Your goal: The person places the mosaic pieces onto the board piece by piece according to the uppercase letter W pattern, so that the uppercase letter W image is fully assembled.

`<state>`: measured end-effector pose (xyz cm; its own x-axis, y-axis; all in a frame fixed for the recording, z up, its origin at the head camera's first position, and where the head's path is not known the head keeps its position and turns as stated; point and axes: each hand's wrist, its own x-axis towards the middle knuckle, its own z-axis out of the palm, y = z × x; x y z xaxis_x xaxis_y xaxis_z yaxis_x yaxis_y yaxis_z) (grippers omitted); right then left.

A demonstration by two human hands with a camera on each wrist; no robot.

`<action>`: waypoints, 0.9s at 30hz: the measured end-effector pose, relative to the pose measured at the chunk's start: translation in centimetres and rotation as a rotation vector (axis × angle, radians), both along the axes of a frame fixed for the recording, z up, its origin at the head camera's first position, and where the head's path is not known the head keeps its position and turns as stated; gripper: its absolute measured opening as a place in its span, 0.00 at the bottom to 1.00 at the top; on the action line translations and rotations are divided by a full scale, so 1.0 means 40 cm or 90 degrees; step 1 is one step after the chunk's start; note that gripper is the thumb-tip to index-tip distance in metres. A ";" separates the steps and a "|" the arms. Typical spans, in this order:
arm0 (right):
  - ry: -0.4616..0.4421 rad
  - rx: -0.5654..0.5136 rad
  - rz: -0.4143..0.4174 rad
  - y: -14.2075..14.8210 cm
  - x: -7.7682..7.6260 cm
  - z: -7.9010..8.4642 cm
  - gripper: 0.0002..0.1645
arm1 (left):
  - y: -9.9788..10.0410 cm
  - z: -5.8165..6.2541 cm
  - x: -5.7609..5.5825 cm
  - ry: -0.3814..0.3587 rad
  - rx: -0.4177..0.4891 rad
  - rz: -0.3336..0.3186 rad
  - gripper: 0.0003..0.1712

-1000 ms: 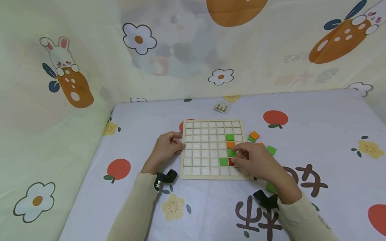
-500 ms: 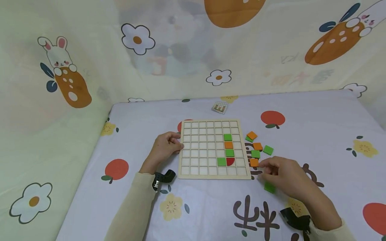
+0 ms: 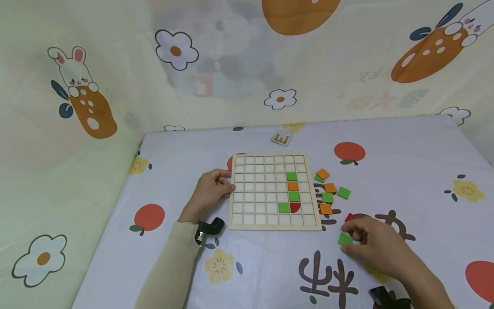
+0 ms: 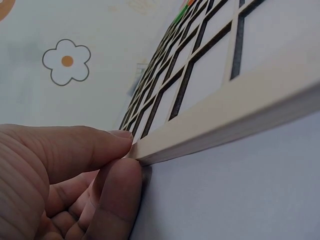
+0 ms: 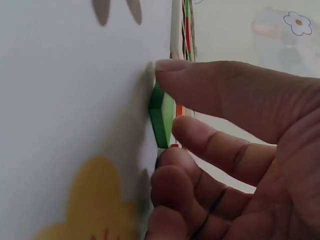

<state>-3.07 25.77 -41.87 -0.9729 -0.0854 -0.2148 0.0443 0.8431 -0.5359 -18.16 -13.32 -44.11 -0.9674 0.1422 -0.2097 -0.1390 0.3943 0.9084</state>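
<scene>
A wooden grid board (image 3: 269,227) lies on the table, with green tiles (image 3: 284,207), an orange tile (image 3: 293,186) and a rounded red tile (image 3: 295,207) in its right-hand cells. At its left edge, my left hand (image 3: 210,189) pinches the frame; the left wrist view shows the thumb and a finger (image 4: 120,187) right at the rim. My right hand (image 3: 380,242) is over the table right of the board. Its thumb and fingers stand apart around a loose green tile (image 3: 345,239), which in the right wrist view (image 5: 161,120) lies between thumb and fingertips.
Loose green and orange tiles (image 3: 329,188) lie scattered right of the board. A red piece (image 3: 349,217) shows by my right index finger. Behind the board lies a small patterned card (image 3: 282,137). A printed cloth wall (image 3: 231,116) rises at the table's back edge.
My right hand has left the red tile in its cell and moved right and towards me, to the loose green tile. My left hand has stayed at the board's edge.
</scene>
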 end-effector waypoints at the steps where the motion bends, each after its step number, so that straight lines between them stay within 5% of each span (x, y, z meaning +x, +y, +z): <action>1: -0.001 0.001 -0.001 0.000 0.001 -0.001 0.26 | 0.000 0.000 -0.001 -0.001 0.001 0.000 0.23; 7: 0.028 -0.003 0.000 -0.003 -0.005 0.001 0.19 | 0.001 0.002 -0.002 -0.003 -0.002 -0.002 0.23; 13: 0.065 -0.007 0.005 -0.022 -0.052 0.012 0.19 | -0.001 0.002 0.001 -0.003 -0.011 0.000 0.23; 27: 0.014 0.009 0.031 -0.048 -0.135 0.015 0.18 | -0.003 0.001 0.000 -0.004 -0.015 -0.004 0.23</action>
